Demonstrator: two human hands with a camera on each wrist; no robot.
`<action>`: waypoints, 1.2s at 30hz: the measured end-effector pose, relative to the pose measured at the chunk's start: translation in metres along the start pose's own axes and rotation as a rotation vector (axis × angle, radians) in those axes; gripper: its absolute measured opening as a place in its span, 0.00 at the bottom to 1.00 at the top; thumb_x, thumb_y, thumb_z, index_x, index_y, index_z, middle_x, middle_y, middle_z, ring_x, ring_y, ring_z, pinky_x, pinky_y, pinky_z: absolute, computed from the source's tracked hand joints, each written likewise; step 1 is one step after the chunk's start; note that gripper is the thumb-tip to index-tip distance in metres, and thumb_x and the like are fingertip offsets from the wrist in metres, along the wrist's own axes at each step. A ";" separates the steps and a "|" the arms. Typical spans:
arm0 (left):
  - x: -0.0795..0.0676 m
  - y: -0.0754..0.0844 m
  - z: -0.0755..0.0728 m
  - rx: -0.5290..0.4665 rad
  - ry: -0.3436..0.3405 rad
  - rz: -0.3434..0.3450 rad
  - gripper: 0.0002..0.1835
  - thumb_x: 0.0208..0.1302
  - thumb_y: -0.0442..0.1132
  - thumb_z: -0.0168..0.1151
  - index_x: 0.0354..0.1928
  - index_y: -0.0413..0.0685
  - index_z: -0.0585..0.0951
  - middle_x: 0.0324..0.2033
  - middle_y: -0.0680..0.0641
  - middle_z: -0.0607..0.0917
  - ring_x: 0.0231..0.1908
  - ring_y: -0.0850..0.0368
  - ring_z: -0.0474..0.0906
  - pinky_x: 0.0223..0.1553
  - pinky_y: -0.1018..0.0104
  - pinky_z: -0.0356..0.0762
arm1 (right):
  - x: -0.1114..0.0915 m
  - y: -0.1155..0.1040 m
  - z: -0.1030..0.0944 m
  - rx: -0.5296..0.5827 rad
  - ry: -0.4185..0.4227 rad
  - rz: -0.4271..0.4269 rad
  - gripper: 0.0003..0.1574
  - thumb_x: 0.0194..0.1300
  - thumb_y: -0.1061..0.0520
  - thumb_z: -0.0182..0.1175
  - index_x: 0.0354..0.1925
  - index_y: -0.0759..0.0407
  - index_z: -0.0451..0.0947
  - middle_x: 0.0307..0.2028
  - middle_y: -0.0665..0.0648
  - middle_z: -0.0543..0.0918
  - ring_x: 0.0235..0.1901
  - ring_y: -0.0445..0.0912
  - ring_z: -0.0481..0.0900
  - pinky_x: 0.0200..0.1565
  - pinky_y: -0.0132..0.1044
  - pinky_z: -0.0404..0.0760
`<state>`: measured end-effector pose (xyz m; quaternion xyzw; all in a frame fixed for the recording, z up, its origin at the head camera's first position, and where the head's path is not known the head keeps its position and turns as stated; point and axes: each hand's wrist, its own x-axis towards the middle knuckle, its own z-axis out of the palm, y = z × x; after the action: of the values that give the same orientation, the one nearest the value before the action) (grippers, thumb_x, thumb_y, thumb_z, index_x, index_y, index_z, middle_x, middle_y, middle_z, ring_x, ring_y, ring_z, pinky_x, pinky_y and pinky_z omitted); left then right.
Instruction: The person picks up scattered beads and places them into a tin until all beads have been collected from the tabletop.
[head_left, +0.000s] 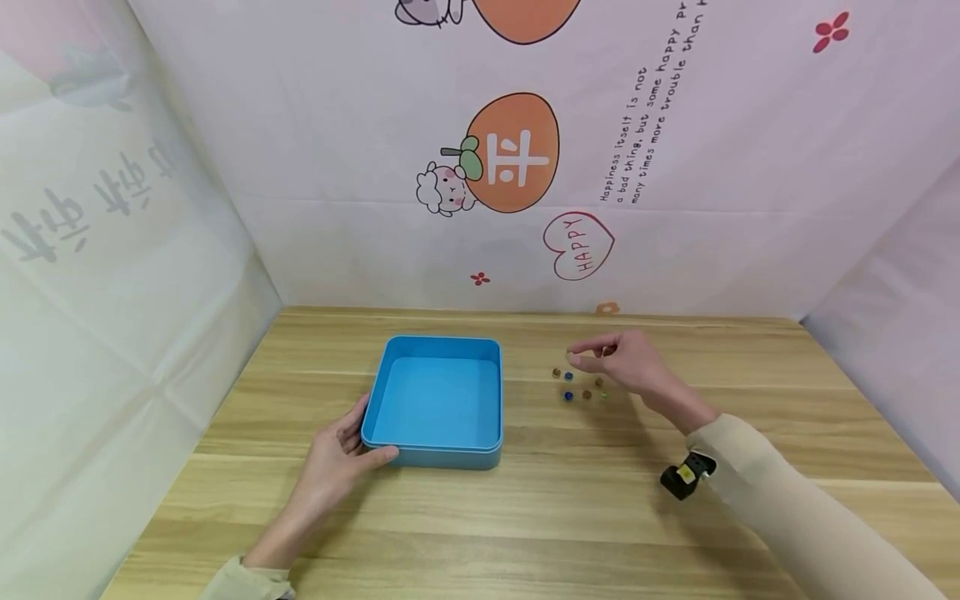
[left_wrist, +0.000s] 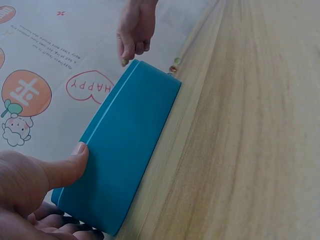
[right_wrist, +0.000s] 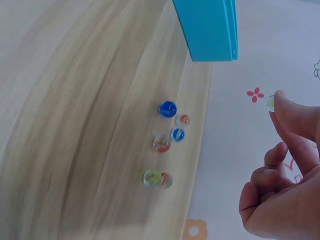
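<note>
A square, open-topped blue box (head_left: 450,457) stands on the wooden table, and no contents show inside it. My left hand (head_left: 337,458) grips its near left corner, the thumb on the front wall (left_wrist: 125,145) and the fingers round the left side. To the right of the box and above the table, my right hand (head_left: 622,360) pinches a small clear marble (right_wrist: 270,103) with a yellow-green tint between thumb and forefinger. Below that hand lie several glass marbles: blue ones (right_wrist: 168,109), a green one (right_wrist: 152,177) and clear ones with red-brown swirls (right_wrist: 161,144).
The wood-grain table (head_left: 555,517) runs back to a white printed cloth (head_left: 337,208) hanging behind it. Another cloth (head_left: 97,292) hangs along the left side. A small black device (head_left: 682,477) is fixed at the right sleeve's cuff.
</note>
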<state>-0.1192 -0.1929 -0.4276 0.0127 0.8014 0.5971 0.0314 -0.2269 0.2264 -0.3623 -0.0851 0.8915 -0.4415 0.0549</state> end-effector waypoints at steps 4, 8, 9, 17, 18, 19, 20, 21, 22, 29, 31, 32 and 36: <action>0.000 -0.001 0.000 -0.005 0.002 0.004 0.51 0.63 0.31 0.77 0.82 0.35 0.56 0.79 0.33 0.57 0.75 0.35 0.60 0.69 0.50 0.69 | 0.002 -0.008 0.005 0.009 -0.003 -0.006 0.21 0.69 0.50 0.74 0.53 0.61 0.90 0.34 0.56 0.76 0.31 0.48 0.67 0.27 0.34 0.65; 0.000 -0.001 -0.001 -0.006 0.002 0.008 0.51 0.64 0.32 0.77 0.82 0.35 0.56 0.80 0.33 0.57 0.75 0.35 0.59 0.69 0.50 0.68 | 0.006 -0.014 0.012 0.015 -0.013 -0.008 0.19 0.69 0.51 0.74 0.53 0.60 0.90 0.35 0.57 0.76 0.32 0.49 0.67 0.27 0.34 0.66; 0.000 -0.001 -0.001 -0.007 0.002 0.009 0.51 0.64 0.32 0.77 0.82 0.35 0.56 0.80 0.33 0.57 0.75 0.35 0.59 0.69 0.50 0.68 | 0.007 -0.015 0.015 0.016 -0.016 -0.006 0.19 0.69 0.51 0.74 0.53 0.60 0.90 0.35 0.57 0.76 0.33 0.49 0.68 0.27 0.33 0.66; 0.001 -0.001 0.000 -0.007 0.007 0.002 0.51 0.63 0.31 0.77 0.82 0.35 0.56 0.80 0.34 0.56 0.75 0.37 0.60 0.69 0.53 0.68 | 0.013 -0.033 0.031 0.040 -0.046 -0.026 0.15 0.70 0.52 0.73 0.51 0.57 0.92 0.33 0.57 0.74 0.32 0.52 0.68 0.26 0.35 0.64; 0.001 -0.001 0.000 -0.007 0.007 0.001 0.51 0.63 0.31 0.77 0.82 0.36 0.56 0.80 0.35 0.56 0.75 0.37 0.60 0.69 0.53 0.68 | 0.014 -0.034 0.034 0.045 -0.050 -0.031 0.15 0.70 0.52 0.73 0.51 0.57 0.92 0.33 0.57 0.74 0.32 0.52 0.69 0.26 0.35 0.64; 0.001 -0.001 0.000 -0.008 0.007 0.002 0.51 0.63 0.31 0.77 0.82 0.35 0.56 0.80 0.34 0.57 0.75 0.37 0.60 0.70 0.52 0.68 | 0.015 -0.036 0.036 0.052 -0.053 -0.037 0.15 0.70 0.52 0.73 0.51 0.57 0.92 0.33 0.57 0.75 0.33 0.52 0.69 0.27 0.35 0.66; 0.001 -0.001 0.000 -0.008 0.006 0.005 0.51 0.63 0.31 0.77 0.82 0.35 0.56 0.80 0.34 0.57 0.75 0.36 0.60 0.69 0.52 0.68 | 0.016 -0.037 0.039 0.057 -0.056 -0.043 0.15 0.69 0.52 0.73 0.51 0.58 0.92 0.34 0.57 0.75 0.33 0.52 0.70 0.28 0.36 0.67; 0.001 -0.001 0.000 -0.008 0.004 0.006 0.51 0.63 0.31 0.77 0.82 0.35 0.56 0.80 0.34 0.57 0.75 0.36 0.60 0.69 0.52 0.68 | 0.017 -0.039 0.041 0.061 -0.059 -0.046 0.16 0.69 0.52 0.74 0.51 0.58 0.92 0.34 0.57 0.75 0.33 0.52 0.70 0.28 0.36 0.67; 0.001 -0.001 0.000 -0.010 0.003 0.009 0.51 0.63 0.31 0.77 0.82 0.35 0.56 0.80 0.33 0.57 0.75 0.36 0.60 0.69 0.51 0.68 | 0.017 -0.040 0.044 0.066 -0.063 -0.050 0.16 0.69 0.52 0.74 0.51 0.59 0.91 0.34 0.57 0.75 0.34 0.52 0.70 0.29 0.36 0.67; 0.001 -0.002 0.000 -0.014 0.012 -0.001 0.51 0.63 0.31 0.77 0.82 0.35 0.56 0.80 0.35 0.56 0.75 0.37 0.60 0.69 0.53 0.68 | 0.022 -0.054 0.062 0.081 -0.072 -0.078 0.12 0.68 0.53 0.75 0.47 0.55 0.93 0.33 0.56 0.75 0.36 0.53 0.70 0.31 0.38 0.64; 0.002 -0.003 0.000 -0.015 0.012 -0.005 0.52 0.63 0.32 0.78 0.82 0.36 0.56 0.80 0.35 0.56 0.75 0.38 0.60 0.69 0.55 0.68 | 0.023 -0.058 0.068 0.095 -0.079 -0.093 0.11 0.67 0.53 0.75 0.46 0.55 0.93 0.32 0.56 0.75 0.35 0.53 0.70 0.30 0.38 0.65; 0.001 -0.003 0.000 -0.016 0.013 -0.006 0.52 0.63 0.32 0.78 0.82 0.36 0.56 0.80 0.36 0.56 0.75 0.38 0.60 0.69 0.55 0.68 | 0.024 -0.059 0.070 0.105 -0.083 -0.100 0.11 0.67 0.53 0.75 0.46 0.55 0.93 0.31 0.56 0.75 0.35 0.53 0.70 0.30 0.37 0.65; 0.001 -0.002 0.000 -0.017 0.011 0.002 0.51 0.63 0.32 0.78 0.82 0.35 0.56 0.80 0.34 0.56 0.75 0.37 0.60 0.70 0.53 0.67 | 0.027 -0.063 0.080 0.126 -0.103 -0.131 0.10 0.68 0.55 0.75 0.45 0.57 0.93 0.30 0.55 0.77 0.33 0.52 0.70 0.29 0.36 0.65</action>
<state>-0.1200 -0.1938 -0.4297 0.0099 0.7966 0.6039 0.0265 -0.2331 0.1212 -0.3615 -0.1620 0.8505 -0.4944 0.0769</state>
